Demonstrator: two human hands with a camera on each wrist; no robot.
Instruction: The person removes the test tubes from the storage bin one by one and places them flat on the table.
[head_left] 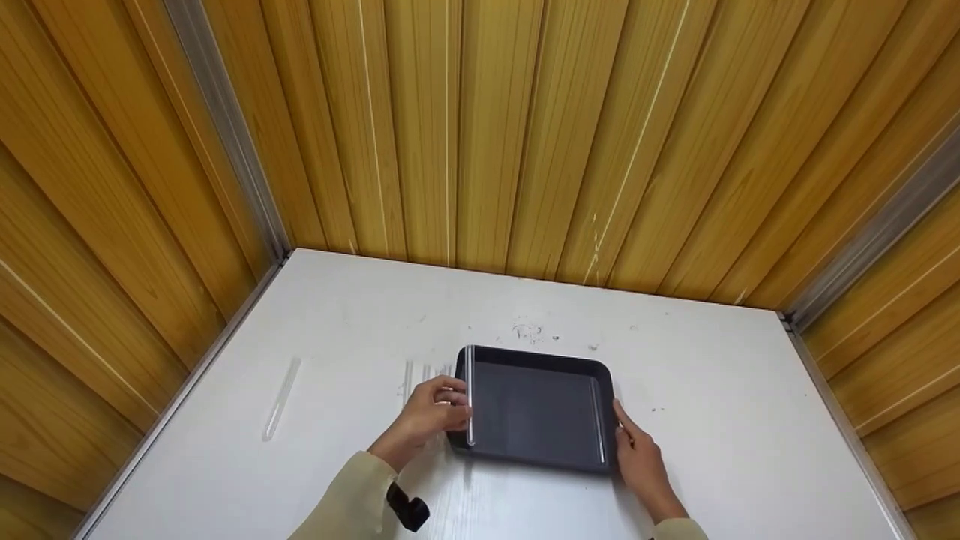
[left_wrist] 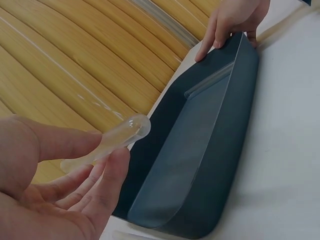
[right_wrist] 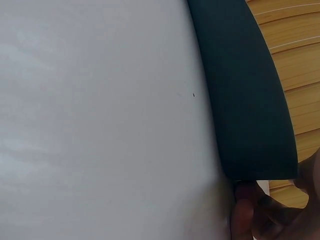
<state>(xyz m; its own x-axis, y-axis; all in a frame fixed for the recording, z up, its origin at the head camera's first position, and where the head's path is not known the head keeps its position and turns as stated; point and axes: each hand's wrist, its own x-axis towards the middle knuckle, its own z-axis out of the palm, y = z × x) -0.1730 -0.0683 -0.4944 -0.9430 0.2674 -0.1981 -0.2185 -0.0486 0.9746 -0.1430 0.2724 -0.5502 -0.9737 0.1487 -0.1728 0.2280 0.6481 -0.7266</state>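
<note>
My left hand (head_left: pixel 433 414) pinches a clear glass or plastic test tube (head_left: pixel 470 397) between thumb and fingers, over the left side of a dark tray (head_left: pixel 536 461). In the left wrist view the rounded end of this tube (left_wrist: pixel 136 127) points toward the tray. A second clear tube (head_left: pixel 598 420) lies inside the tray along its right wall. My right hand (head_left: pixel 641 461) grips the tray's right side, and in the right wrist view its curled fingers (right_wrist: pixel 244 217) are at the tray's end, partly in shadow.
Several clear tubes (head_left: pixel 409 379) lie on the white table (head_left: pixel 360 315) just left of the tray, partly hidden by my left hand. Another tube (head_left: pixel 282 397) lies apart, farther left. Wood-patterned walls (head_left: pixel 495 150) enclose the table at the back and sides.
</note>
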